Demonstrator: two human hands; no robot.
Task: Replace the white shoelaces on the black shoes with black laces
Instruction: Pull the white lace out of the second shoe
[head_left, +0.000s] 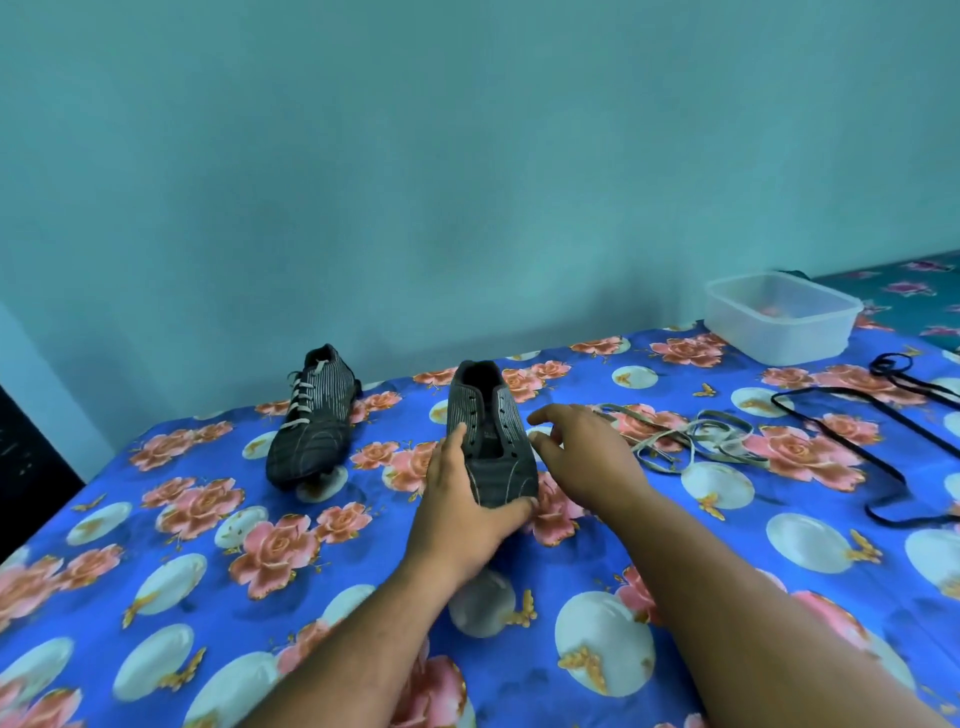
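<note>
Floral bedsheet (156, 519); unlaced shoe (491, 415) between hands.

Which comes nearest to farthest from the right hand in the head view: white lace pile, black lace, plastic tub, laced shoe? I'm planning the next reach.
From the right hand:
1. White lace pile, just to its right.
2. Laced shoe, far left.
3. Black lace, far right.
4. Plastic tub, back right by the wall.

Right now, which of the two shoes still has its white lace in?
The far-left shoe: white lace crosses its eyelets. The shoe gripped by the left hand has bare eyelets; a pulled-out white lace lies to its right.
</note>
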